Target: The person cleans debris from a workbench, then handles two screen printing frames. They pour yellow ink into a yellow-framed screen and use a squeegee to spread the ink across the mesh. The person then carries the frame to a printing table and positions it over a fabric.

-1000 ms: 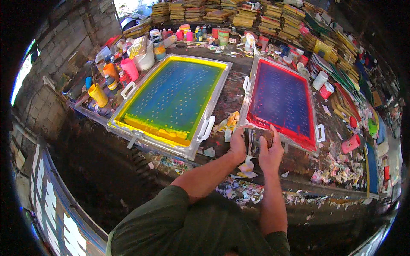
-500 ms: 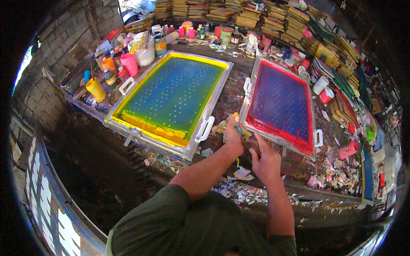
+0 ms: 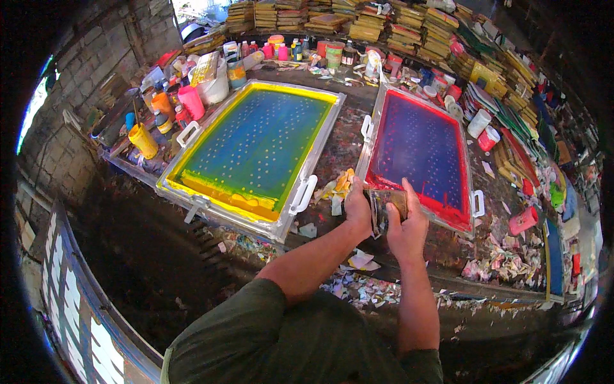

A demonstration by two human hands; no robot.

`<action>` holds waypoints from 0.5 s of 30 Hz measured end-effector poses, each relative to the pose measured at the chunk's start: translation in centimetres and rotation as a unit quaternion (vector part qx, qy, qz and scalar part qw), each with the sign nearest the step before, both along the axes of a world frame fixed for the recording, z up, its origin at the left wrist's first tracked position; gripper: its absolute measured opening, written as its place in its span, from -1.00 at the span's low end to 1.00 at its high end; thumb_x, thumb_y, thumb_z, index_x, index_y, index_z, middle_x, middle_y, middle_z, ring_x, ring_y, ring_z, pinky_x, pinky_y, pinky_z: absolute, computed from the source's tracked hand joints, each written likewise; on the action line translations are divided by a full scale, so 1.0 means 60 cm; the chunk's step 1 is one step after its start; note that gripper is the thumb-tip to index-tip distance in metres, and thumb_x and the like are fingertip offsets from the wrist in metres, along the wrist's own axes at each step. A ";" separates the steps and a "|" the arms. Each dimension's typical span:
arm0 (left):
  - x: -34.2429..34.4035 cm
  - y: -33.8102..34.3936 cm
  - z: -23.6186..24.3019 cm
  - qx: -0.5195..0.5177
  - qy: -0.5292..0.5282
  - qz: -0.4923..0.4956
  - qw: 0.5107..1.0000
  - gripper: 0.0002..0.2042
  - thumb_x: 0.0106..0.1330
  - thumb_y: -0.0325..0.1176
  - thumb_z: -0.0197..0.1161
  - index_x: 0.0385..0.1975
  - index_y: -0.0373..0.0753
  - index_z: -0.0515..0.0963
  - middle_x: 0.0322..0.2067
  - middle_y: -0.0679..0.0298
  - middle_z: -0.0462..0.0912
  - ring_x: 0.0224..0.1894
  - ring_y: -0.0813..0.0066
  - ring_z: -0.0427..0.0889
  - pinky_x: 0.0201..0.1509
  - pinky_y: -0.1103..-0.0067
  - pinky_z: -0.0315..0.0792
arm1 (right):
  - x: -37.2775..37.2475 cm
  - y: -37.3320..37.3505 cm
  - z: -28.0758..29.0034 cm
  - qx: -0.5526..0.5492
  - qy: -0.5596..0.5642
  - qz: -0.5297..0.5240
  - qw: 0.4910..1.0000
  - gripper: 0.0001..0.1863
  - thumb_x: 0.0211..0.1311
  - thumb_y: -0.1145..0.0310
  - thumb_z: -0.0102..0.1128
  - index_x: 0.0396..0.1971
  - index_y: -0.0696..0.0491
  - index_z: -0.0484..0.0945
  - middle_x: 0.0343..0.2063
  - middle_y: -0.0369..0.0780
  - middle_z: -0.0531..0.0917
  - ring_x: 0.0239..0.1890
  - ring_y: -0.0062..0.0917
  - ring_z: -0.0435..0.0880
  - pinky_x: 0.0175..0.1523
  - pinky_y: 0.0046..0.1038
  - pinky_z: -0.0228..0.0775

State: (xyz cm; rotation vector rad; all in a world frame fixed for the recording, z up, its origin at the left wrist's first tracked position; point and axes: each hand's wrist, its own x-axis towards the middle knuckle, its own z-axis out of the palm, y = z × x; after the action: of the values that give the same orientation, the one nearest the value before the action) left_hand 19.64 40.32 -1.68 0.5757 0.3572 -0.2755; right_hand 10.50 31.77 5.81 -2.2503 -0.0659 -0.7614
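My left hand (image 3: 357,210) and my right hand (image 3: 408,230) are closed on the two sides of a small, flat, dark brown rectangular thing (image 3: 390,201) with a worn surface; its exact kind I cannot make out. It is held over the bench's front edge, in front of the gap between two printing screens. To the left lies a screen with a blue-green mesh and yellow ink (image 3: 256,150), dotted with pale spots. Nearer my right hand is a screen with a dark purple-blue mesh and red ink (image 3: 419,153). White handles are fixed to both frames.
Crumpled paper scraps (image 3: 340,187) lie by my left hand, with more scraps (image 3: 505,264) at the bench's right front. Paint bottles and a yellow cup (image 3: 143,141) crowd the left end. A pink cup (image 3: 523,221) lies at right. Stacked wooden frames (image 3: 368,24) line the back.
The brown thing has come into sight between my hands. My right hand has gone from an extended index finger to a grip on it, and my left hand has shifted slightly right.
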 end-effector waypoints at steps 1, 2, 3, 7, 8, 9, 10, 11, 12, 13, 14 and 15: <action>-0.003 0.002 0.007 0.016 0.014 -0.004 1.000 -0.46 0.67 0.23 -0.11 -0.35 -0.10 0.52 -0.33 0.28 0.61 -0.26 0.38 0.66 -0.11 0.33 0.57 | -0.007 -0.001 0.002 -0.006 0.015 0.011 1.000 -0.33 0.34 0.56 0.33 0.46 0.12 0.43 0.15 0.06 0.72 0.11 -0.24 0.79 0.22 -0.28 0.58; -0.002 0.005 0.013 0.033 0.011 -0.006 0.999 -0.45 0.67 0.24 -0.11 -0.34 -0.10 0.52 -0.35 0.28 0.60 -0.28 0.35 0.66 -0.16 0.31 0.57 | -0.015 -0.005 0.003 -0.012 0.028 0.019 0.999 -0.33 0.33 0.56 0.33 0.46 0.11 0.43 0.14 0.08 0.72 0.11 -0.20 0.79 0.21 -0.26 0.59; -0.001 0.009 0.016 0.050 0.012 -0.010 0.999 -0.45 0.66 0.25 -0.12 -0.33 -0.11 0.52 -0.37 0.27 0.59 -0.31 0.33 0.65 -0.21 0.30 0.58 | -0.023 -0.010 0.002 -0.012 0.043 0.028 0.999 -0.32 0.33 0.56 0.34 0.46 0.11 0.43 0.14 0.09 0.72 0.10 -0.16 0.80 0.20 -0.24 0.60; 0.020 0.020 -0.001 0.161 -0.052 -0.042 0.985 -0.43 0.66 0.28 -0.18 -0.34 -0.09 0.48 -0.42 0.28 0.54 -0.38 0.28 0.60 -0.40 0.27 0.50 | -0.057 -0.026 -0.025 -0.078 0.060 0.027 0.995 -0.29 0.30 0.50 0.39 0.47 0.04 0.42 0.11 0.09 0.73 0.02 -0.02 0.80 0.12 -0.14 0.64; 0.024 0.015 -0.011 0.196 -0.072 -0.050 0.977 -0.49 0.67 0.18 -0.13 -0.37 -0.11 0.46 -0.44 0.23 0.52 -0.42 0.27 0.55 -0.49 0.29 0.42 | -0.066 -0.030 -0.036 -0.095 0.065 0.025 0.993 -0.26 0.29 0.45 0.41 0.49 -0.03 0.41 0.09 0.07 0.74 -0.01 0.01 0.80 0.10 -0.09 0.64; 0.031 0.010 -0.022 0.293 -0.150 -0.034 0.944 -0.52 0.66 0.13 -0.09 -0.37 -0.12 0.46 -0.44 0.21 0.52 -0.42 0.25 0.55 -0.46 0.29 0.43 | -0.077 -0.035 -0.047 -0.111 0.070 0.021 0.991 -0.23 0.28 0.40 0.43 0.50 -0.10 0.40 0.07 0.05 0.75 -0.05 0.04 0.79 0.08 -0.04 0.64; 0.035 0.004 -0.033 0.378 -0.238 -0.005 0.895 -0.56 0.64 0.08 -0.06 -0.36 -0.14 0.46 -0.45 0.18 0.52 -0.42 0.23 0.55 -0.43 0.28 0.45 | -0.089 -0.043 -0.058 -0.056 0.129 -0.003 0.990 -0.28 0.31 0.44 0.40 0.48 -0.04 0.43 0.15 0.04 0.73 0.02 -0.04 0.81 0.13 -0.10 0.64; 0.036 -0.002 -0.043 0.445 -0.307 -0.013 0.841 -0.62 0.61 0.02 -0.01 -0.32 -0.15 0.48 -0.40 0.13 0.56 -0.35 0.17 0.59 -0.31 0.24 0.47 | -0.096 -0.056 -0.068 -0.046 0.073 -0.035 0.996 -0.30 0.32 0.45 0.38 0.47 -0.01 0.44 0.18 0.02 0.72 0.07 -0.10 0.79 0.17 -0.14 0.62; 0.035 -0.005 -0.049 0.521 -0.332 -0.002 0.786 -0.68 0.58 -0.05 0.04 -0.28 -0.17 0.51 -0.34 0.08 0.60 -0.27 0.12 0.63 -0.19 0.20 0.49 | -0.101 -0.071 -0.076 -0.027 0.035 -0.068 0.997 -0.33 0.34 0.46 0.36 0.46 0.03 0.45 0.21 0.01 0.70 0.11 -0.15 0.78 0.21 -0.18 0.60; 0.029 -0.008 -0.053 0.564 -0.430 0.009 0.705 -0.73 0.54 -0.11 0.09 -0.24 -0.18 0.54 -0.29 0.04 0.64 -0.20 0.06 0.66 -0.08 0.15 0.51 | -0.106 -0.087 -0.085 0.001 0.000 -0.095 0.996 -0.35 0.35 0.47 0.35 0.45 0.06 0.47 0.25 -0.01 0.69 0.16 -0.20 0.77 0.26 -0.22 0.57; 0.023 -0.003 -0.053 0.617 -0.449 -0.089 0.640 -0.74 0.51 -0.11 0.14 -0.17 -0.18 0.59 -0.20 0.02 0.69 -0.08 0.01 0.70 0.08 0.09 0.51 | -0.112 -0.111 -0.088 -0.003 -0.025 -0.142 0.990 -0.38 0.38 0.49 0.32 0.43 0.12 0.48 0.26 -0.03 0.69 0.20 -0.26 0.74 0.32 -0.25 0.52; 0.002 0.004 -0.053 0.698 -0.482 -0.088 0.521 -0.67 0.46 -0.05 0.21 -0.01 -0.15 0.62 -0.02 -0.01 0.67 0.08 -0.03 0.66 0.27 0.00 0.38 | -0.119 -0.138 -0.089 0.002 -0.049 -0.184 0.982 -0.42 0.41 0.50 0.30 0.42 0.17 0.49 0.27 -0.06 0.69 0.23 -0.32 0.70 0.38 -0.28 0.46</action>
State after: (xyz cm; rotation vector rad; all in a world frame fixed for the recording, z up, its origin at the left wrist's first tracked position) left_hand 19.78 40.55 -4.88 2.2642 -0.7469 0.2700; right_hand 3.37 23.52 0.46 -2.2473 0.3142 -1.0652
